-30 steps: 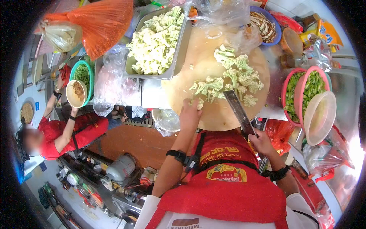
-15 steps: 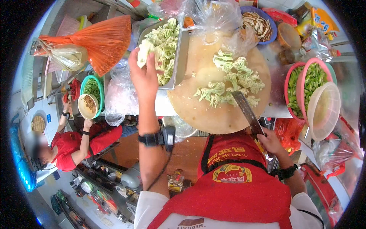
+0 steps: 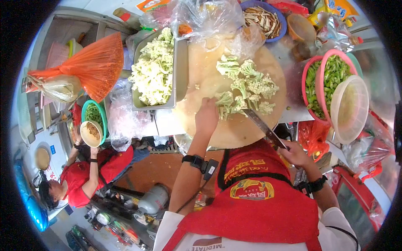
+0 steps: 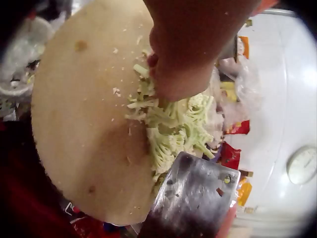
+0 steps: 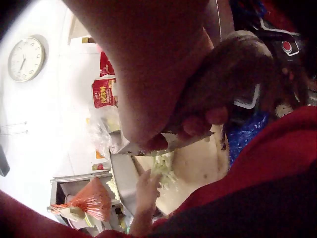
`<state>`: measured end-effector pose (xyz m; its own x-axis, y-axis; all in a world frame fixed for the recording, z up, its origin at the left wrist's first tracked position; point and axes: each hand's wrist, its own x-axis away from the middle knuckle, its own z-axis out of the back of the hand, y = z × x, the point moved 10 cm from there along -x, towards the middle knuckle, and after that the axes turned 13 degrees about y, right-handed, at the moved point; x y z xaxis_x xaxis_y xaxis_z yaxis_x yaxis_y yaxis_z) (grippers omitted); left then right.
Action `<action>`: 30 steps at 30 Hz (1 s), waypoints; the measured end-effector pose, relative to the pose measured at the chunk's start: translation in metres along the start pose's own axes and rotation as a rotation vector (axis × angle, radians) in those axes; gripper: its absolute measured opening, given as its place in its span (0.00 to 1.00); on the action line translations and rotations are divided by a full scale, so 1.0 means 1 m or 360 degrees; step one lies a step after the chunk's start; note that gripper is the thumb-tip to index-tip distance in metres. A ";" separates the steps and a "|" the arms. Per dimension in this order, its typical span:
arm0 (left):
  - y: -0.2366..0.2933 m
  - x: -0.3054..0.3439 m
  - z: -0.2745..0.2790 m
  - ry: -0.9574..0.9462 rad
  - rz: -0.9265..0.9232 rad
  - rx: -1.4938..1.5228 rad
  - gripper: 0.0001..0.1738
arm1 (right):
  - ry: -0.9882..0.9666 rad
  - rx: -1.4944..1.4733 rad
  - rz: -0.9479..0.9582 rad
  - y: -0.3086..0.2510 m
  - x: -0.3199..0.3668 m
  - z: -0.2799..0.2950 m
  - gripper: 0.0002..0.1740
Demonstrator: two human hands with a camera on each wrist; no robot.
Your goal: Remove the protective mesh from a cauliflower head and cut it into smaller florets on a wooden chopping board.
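My left hand [image 3: 208,117] is at the left edge of the cauliflower pieces, its fingers curled on a cauliflower floret [image 3: 224,99]; the fingertips are mostly hidden. Pale green stems [image 4: 141,71] stick out beside this hand in the left wrist view. More cauliflower [image 3: 261,85] lies loosely over the right half of the round chopping board [image 3: 201,75]. My right hand [image 3: 294,154] grips the handle of a cleaver [image 3: 264,126]. The broad dark blade [image 4: 190,198] lies low at the near side of the cauliflower, its front end close to the pieces.
A metal tray [image 3: 180,79] heaped with cut cauliflower stands left of the board. Behind are plastic bags [image 3: 209,19] and a blue bowl of sliced mushrooms [image 3: 278,35]. Pink baskets of green peppers [image 3: 310,85] sit at right. Another person [image 3: 100,171] holds a bowl at left.
My left hand carried a cauliflower piece from the board to over the tray half a second ago, and has come back to the board without it. The right hand keeps hold of the cleaver.
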<state>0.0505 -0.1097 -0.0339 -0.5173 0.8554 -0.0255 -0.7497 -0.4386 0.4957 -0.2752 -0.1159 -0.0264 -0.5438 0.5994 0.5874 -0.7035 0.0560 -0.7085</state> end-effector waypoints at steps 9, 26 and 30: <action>-0.002 0.003 0.015 0.0155 0.0007 0.0352 0.20 | 0.0051 -0.0097 0.0316 -0.020 -0.009 -0.007 0.26; -0.003 -0.038 0.027 0.0452 0.0232 0.0960 0.06 | 0.0012 -0.0107 0.0016 -0.024 -0.003 -0.007 0.23; -0.055 0.017 0.023 0.0472 0.1056 0.1760 0.12 | 0.0121 -0.0075 0.0318 -0.029 -0.008 -0.011 0.22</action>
<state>0.0925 -0.0651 -0.0415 -0.8291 0.4125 0.3775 0.3360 -0.1722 0.9260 -0.2453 -0.1141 -0.0149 -0.6330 0.6606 0.4036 -0.5620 -0.0335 -0.8265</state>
